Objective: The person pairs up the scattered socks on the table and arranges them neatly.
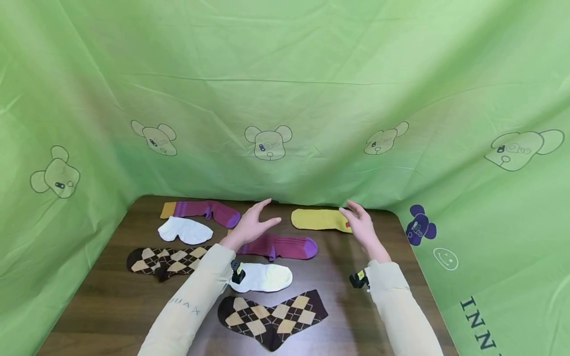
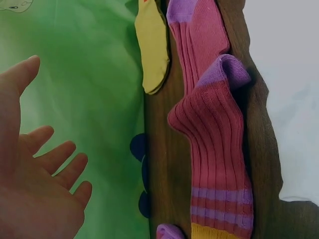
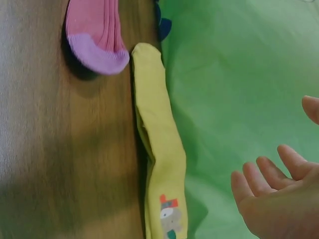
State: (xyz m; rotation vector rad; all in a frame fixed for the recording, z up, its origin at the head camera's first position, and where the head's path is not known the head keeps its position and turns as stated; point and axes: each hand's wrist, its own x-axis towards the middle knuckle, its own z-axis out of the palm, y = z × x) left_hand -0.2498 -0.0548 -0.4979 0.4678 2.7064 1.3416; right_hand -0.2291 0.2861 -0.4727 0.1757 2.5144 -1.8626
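Observation:
Both hands hover over the table holding nothing, fingers loosely spread. In the head view my left hand (image 1: 251, 226) is above a magenta sock (image 1: 285, 247) with purple toe and heel, which the forearm partly covers. My right hand (image 1: 361, 228) overlaps the end of a yellow sock (image 1: 316, 219) at the back; the right wrist view shows a small printed figure on that yellow sock (image 3: 158, 124). Below the left wrist lies a white sock (image 1: 264, 277), and nearer the front a brown argyle sock (image 1: 276, 316).
At the left lie another magenta sock (image 1: 196, 209) with a mustard cuff, a white sock (image 1: 184, 230) and an argyle sock (image 1: 166, 261) partly behind the left sleeve. A green printed curtain (image 1: 267, 99) surrounds the wooden table (image 1: 89, 316) at the back and sides.

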